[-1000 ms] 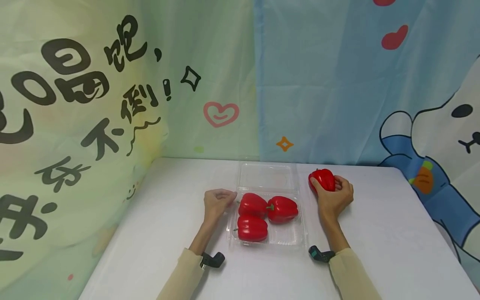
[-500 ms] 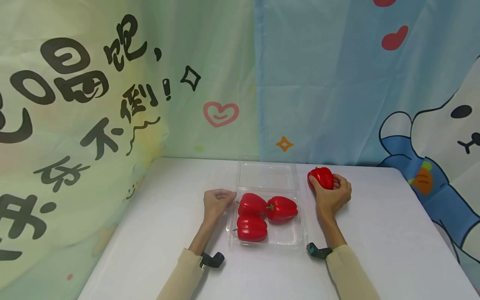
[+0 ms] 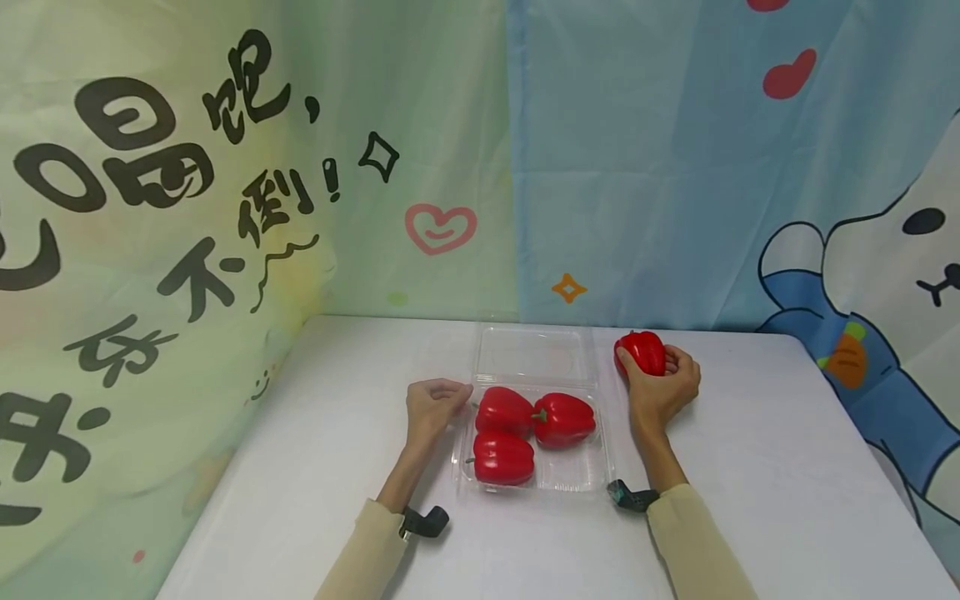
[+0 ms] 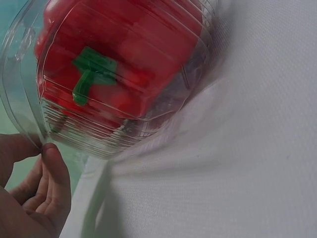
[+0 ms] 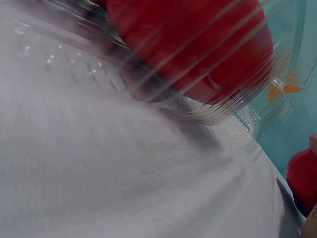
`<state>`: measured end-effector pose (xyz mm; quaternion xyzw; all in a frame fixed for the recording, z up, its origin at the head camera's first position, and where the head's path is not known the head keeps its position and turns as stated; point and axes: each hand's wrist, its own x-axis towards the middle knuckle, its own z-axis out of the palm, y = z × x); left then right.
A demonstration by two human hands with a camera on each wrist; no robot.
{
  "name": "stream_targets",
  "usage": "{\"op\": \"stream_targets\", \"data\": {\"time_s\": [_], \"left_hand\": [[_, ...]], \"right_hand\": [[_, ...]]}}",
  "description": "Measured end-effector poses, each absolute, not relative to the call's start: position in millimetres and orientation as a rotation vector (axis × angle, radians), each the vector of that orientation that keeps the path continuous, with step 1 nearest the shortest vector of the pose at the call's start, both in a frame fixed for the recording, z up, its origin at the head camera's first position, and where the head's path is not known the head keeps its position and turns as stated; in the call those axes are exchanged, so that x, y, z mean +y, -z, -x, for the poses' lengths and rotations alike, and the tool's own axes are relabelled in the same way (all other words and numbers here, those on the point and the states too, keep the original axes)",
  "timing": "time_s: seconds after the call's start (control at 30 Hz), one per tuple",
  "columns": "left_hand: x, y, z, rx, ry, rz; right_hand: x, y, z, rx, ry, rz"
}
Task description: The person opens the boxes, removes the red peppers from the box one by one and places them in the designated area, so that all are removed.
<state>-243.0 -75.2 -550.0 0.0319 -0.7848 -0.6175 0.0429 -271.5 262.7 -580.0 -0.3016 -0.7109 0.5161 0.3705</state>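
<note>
A clear plastic clamshell box (image 3: 573, 475) lies on the table with its lid (image 3: 534, 354) folded back. Inside are red bell peppers, one at back left (image 3: 504, 410), one at front left (image 3: 503, 457) and one at right (image 3: 564, 420). My left hand (image 3: 435, 408) pinches the box's left rim between thumb and finger, as the left wrist view shows. To the right of the lid, my right hand (image 3: 663, 385) grips another red bell pepper (image 3: 643, 353). In the right wrist view that held pepper (image 5: 303, 178) shows only at the edge, with a bit of the hand.
The white table (image 3: 330, 433) carries the box and ends at a printed cloth backdrop (image 3: 600, 167). A black wrist camera (image 3: 426, 522) sits on the left wrist, and another (image 3: 632, 497) on the right one.
My right hand, with the bell pepper in its grip, has shifted slightly left and away from me. The left hand and the box have stayed in place.
</note>
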Motion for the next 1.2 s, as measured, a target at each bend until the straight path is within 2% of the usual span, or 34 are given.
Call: {"op": "stream_targets", "data": {"time_s": [1.2], "left_hand": [[-75.6, 548.6, 242.2, -2.414, 1.888, -0.114]], "right_hand": [[257.6, 581.7, 267.6, -1.886, -1.328, 0.743]]}}
